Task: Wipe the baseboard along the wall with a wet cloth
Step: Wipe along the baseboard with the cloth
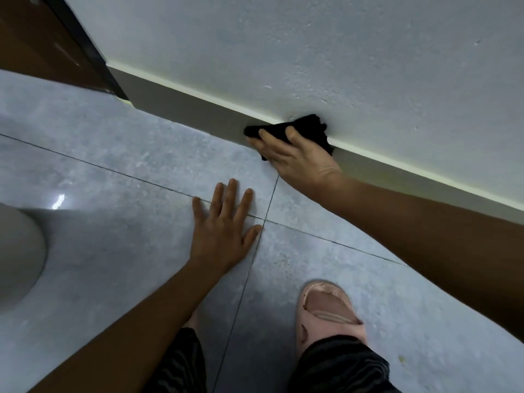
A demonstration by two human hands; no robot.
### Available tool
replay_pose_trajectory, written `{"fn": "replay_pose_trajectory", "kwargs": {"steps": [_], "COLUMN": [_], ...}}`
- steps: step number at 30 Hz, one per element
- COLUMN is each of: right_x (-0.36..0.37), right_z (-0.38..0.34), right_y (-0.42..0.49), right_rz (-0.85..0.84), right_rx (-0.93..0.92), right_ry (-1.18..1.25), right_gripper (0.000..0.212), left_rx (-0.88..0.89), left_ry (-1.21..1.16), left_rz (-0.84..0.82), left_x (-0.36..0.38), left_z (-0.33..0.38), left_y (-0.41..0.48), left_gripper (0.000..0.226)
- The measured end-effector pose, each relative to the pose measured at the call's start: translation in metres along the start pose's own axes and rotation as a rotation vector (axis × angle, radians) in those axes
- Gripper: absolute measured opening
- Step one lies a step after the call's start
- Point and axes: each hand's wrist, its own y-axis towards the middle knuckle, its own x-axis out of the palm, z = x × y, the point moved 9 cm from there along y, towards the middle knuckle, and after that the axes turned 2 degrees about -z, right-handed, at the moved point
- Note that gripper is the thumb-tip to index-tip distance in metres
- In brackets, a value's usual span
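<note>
A grey baseboard [181, 102] with a pale top edge runs along the foot of the white wall, slanting from upper left to lower right. My right hand [297, 157] presses a black cloth [307, 129] flat against the baseboard near the middle of the view, fingers spread over the cloth. Part of the cloth sticks up onto the wall above my fingers. My left hand [224, 231] lies flat on the grey tile floor, palm down, fingers apart, holding nothing.
A dark brown door and frame [56, 43] stand at the upper left where the baseboard ends. A pale rounded object [17, 256] sits at the left edge. My foot in a pink slipper [326, 313] rests on the tiles at the bottom.
</note>
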Motion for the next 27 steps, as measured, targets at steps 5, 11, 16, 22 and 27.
{"fn": "replay_pose_trajectory", "kwargs": {"steps": [5, 11, 16, 22, 27], "right_x": [0.022, 0.055, 0.033, 0.022, 0.045], "right_z": [-0.015, -0.017, -0.003, -0.005, -0.005], "right_y": [-0.019, -0.066, -0.049, -0.030, -0.069], "right_rz": [-0.022, -0.180, -0.123, -0.070, -0.201], "right_rx": [-0.052, -0.024, 0.030, -0.008, 0.021], "right_ry": [-0.019, 0.088, 0.220, 0.240, 0.300], "right_gripper": [0.063, 0.065, 0.065, 0.063, 0.062], "left_rx": [0.030, 0.090, 0.064, 0.071, 0.081], "left_ry": [-0.030, -0.110, -0.063, -0.044, -0.028], "left_rz": [0.025, -0.067, -0.011, -0.017, -0.031], "left_x": [-0.006, 0.007, 0.006, 0.005, 0.004], "left_z": [0.017, 0.051, 0.054, 0.053, 0.051], "left_y": [0.005, 0.017, 0.015, 0.014, 0.014], "left_gripper": [0.073, 0.075, 0.076, 0.078, 0.079]}}
